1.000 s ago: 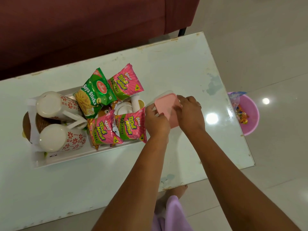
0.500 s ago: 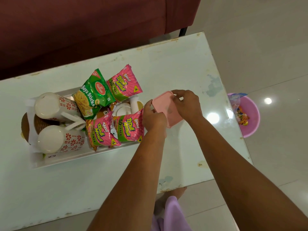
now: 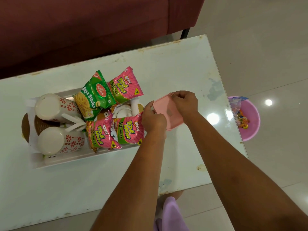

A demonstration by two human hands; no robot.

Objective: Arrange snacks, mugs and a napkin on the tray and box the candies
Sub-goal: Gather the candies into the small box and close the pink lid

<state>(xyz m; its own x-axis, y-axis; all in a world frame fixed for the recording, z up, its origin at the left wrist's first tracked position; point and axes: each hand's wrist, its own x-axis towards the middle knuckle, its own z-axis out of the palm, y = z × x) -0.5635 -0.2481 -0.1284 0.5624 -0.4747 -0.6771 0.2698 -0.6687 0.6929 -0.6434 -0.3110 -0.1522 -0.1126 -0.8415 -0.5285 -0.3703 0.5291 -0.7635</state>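
Hands meet over the white table [image 3: 175, 67] in the head view, both on a small pink box [image 3: 167, 112] just right of the tray [image 3: 86, 155]. The left hand [image 3: 154, 120] clasps the box's near left edge, thumb and fingers pressed against it; the right hand [image 3: 184, 101] pinches the far corner with its fingertips. A second ago the right hand lay flat over the pink lid with the left beside it; since then the right hand has slid back to the far corner, so most of the pink top shows, tilted a little.

On the tray nothing has shifted: two flower-patterned mugs [image 3: 57, 125] lie at the left end over a white napkin [image 3: 30, 104] and a brown woven mat [image 3: 25, 127], a green Soya Sticks packet [image 3: 94, 95] and three pink Tedhe Medhe packets [image 3: 125, 85] crowd the right end.

Beyond the table's right edge a pink bowl [image 3: 251, 130] on the floor holds wrapped candies [image 3: 242, 120]. Whether the box holds candies cannot be told.
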